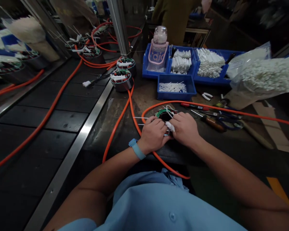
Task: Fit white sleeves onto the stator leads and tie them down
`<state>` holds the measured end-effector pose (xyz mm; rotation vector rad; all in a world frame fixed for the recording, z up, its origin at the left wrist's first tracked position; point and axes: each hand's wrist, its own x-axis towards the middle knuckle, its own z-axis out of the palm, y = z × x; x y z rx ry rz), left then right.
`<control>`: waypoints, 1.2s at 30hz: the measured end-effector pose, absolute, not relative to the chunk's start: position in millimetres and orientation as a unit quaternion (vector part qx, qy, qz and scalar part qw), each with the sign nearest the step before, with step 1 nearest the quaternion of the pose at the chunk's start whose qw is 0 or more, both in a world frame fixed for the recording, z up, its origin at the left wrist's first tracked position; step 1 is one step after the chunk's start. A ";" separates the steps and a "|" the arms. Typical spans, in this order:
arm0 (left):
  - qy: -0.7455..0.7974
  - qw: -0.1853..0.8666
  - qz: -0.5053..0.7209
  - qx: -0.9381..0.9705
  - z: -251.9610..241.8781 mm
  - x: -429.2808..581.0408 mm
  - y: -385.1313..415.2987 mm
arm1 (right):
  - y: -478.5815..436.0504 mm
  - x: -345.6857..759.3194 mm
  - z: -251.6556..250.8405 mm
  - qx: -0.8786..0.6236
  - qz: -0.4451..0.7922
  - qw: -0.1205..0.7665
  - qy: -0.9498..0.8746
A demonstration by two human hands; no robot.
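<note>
A round motor stator (pixel 164 114) with green windings and white ties lies on the dark bench in front of me. My left hand (pixel 153 134) is curled over its near left side, fingers closed on it. My right hand (pixel 185 129) presses against the near right side and pinches a small white sleeve (pixel 170 126) between the fingers. An orange cable (pixel 125 118) loops around the stator and runs off to the right. A blue band sits on my left wrist.
Two finished stators (pixel 121 79) stand on the belt edge. Blue bins (pixel 176 87) hold white ties and tubes, beside a pink bottle (pixel 158 48). Screwdriver and scissors (pixel 214 119) lie right. A bag of white tubes (pixel 262 77) sits far right. Another person stands behind.
</note>
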<state>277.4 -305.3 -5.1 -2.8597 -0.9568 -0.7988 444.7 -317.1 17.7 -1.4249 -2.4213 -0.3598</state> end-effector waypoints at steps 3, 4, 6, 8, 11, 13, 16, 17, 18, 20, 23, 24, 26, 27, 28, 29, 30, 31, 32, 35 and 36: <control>-0.289 0.001 -0.266 -0.919 -7.3 276.8 -299.6 | -304.6 432.8 23.1 -0.526 -0.092 0.099 -0.840; -0.285 -0.002 -0.262 -0.922 -5.8 275.8 -297.3 | -302.3 431.4 24.2 -0.532 -0.078 0.091 -0.838; -0.274 -0.006 -0.235 -0.933 1.2 271.5 -292.8 | -301.2 439.8 25.3 -0.528 -0.028 0.111 -0.842; -0.259 -0.023 -0.185 -0.948 11.9 264.8 -289.8 | -304.5 469.2 24.9 -0.518 0.048 0.176 -0.836; -0.259 -0.088 -0.148 -0.950 25.7 256.1 -291.1 | -317.0 547.4 23.4 -0.622 0.053 0.233 -0.746; -0.295 -0.129 -0.165 -0.932 29.4 254.6 -294.0 | -328.4 602.1 22.7 -0.749 -0.056 0.106 -0.652; -0.334 -0.172 -0.177 -0.910 30.3 255.1 -294.2 | -341.5 652.9 21.9 -0.759 -0.052 0.020 -0.649; -0.330 -0.186 -0.168 -0.910 30.9 254.4 -292.8 | -343.5 659.7 21.4 -0.748 -0.043 0.007 -0.662; -0.317 -0.198 -0.154 -0.914 32.1 253.0 -291.0 | -344.4 662.7 20.5 -0.738 -0.041 -0.012 -0.674; -0.294 -0.207 -0.135 -0.923 35.7 249.0 -288.6 | -343.8 662.1 16.9 -0.708 -0.059 -0.063 -0.701; -0.299 -0.194 -0.140 -0.924 40.2 246.1 -291.9 | -341.3 660.0 6.7 -0.661 -0.109 -0.112 -0.734; -0.312 -0.190 -0.148 -0.919 40.4 247.0 -294.1 | -340.3 660.8 2.7 -0.655 -0.119 -0.114 -0.737; -0.336 -0.194 -0.154 -0.909 39.0 250.6 -297.8 | -337.6 664.3 -3.7 -0.671 -0.114 -0.103 -0.725; -0.343 -0.199 -0.153 -0.905 37.9 252.6 -298.6 | -336.0 666.4 -5.7 -0.685 -0.103 -0.102 -0.714; -0.347 -0.207 -0.150 -0.902 37.0 254.3 -298.7 | -334.4 668.5 -6.7 -0.696 -0.089 -0.106 -0.704; -0.347 -0.217 -0.142 -0.901 36.5 255.6 -298.2 | -333.2 670.4 -6.9 -0.706 -0.077 -0.111 -0.695; -0.345 -0.227 -0.132 -0.901 36.6 256.5 -297.4 | -332.4 672.0 -6.4 -0.714 -0.069 -0.117 -0.687; -0.347 -0.236 -0.125 -0.899 37.2 257.1 -296.7 | -332.4 673.4 -5.3 -0.717 -0.063 -0.123 -0.683; -0.350 -0.244 -0.118 -0.897 38.3 257.7 -296.2 | -333.3 674.6 -3.9 -0.717 -0.062 -0.128 -0.682; -0.373 -0.260 -0.106 -0.884 43.3 260.1 -296.8 | -341.9 678.8 3.5 -0.716 -0.084 -0.121 -0.682; -0.381 -0.265 -0.103 -0.880 45.2 261.4 -297.5 | -346.5 680.5 7.7 -0.725 -0.099 -0.113 -0.672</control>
